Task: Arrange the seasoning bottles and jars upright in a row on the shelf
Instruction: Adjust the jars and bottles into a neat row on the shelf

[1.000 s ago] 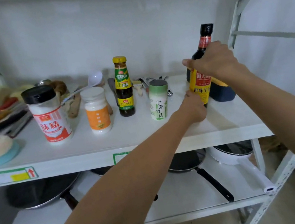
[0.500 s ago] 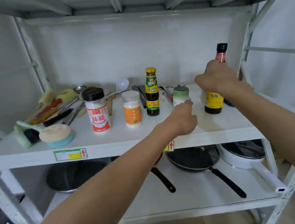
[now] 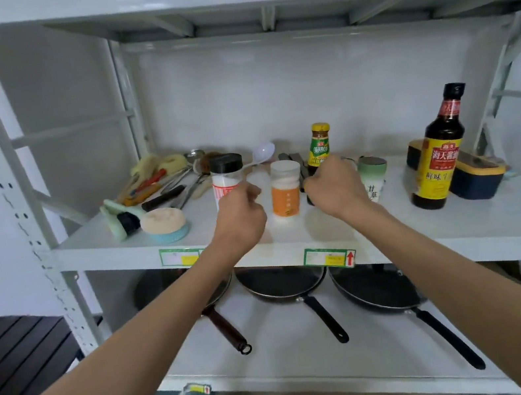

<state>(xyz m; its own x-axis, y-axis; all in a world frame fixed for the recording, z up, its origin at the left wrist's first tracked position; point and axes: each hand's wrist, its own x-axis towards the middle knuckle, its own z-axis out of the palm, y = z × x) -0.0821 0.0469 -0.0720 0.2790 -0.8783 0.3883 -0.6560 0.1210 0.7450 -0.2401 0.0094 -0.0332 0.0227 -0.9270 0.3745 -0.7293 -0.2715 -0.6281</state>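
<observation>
Five seasoning containers stand upright in a row on the middle shelf (image 3: pixel 467 230). From the left they are a black-lidded jar with a red label (image 3: pixel 226 172), a white jar with an orange label (image 3: pixel 285 189), a small dark bottle with a yellow cap (image 3: pixel 320 146), a green-lidded shaker (image 3: pixel 374 173) and a tall soy sauce bottle (image 3: pixel 440 151). My left hand (image 3: pixel 242 216) is curled right in front of the black-lidded jar and hides its lower half. My right hand (image 3: pixel 337 188) is curled over the base of the yellow-capped bottle, beside the shaker. Whether either hand grips anything is hidden.
Utensils, a white spoon (image 3: pixel 262 154), a brush (image 3: pixel 120 218) and a sponge in a blue dish (image 3: pixel 166 226) crowd the shelf's left. A dark box with a yellow rim (image 3: pixel 477 173) sits behind the soy sauce bottle. Three pans (image 3: pixel 284 283) lie on the lower shelf.
My right hand let go of the soy sauce bottle, which now stands alone at the right. Both hands moved left to the jars in the middle. The view pulled back.
</observation>
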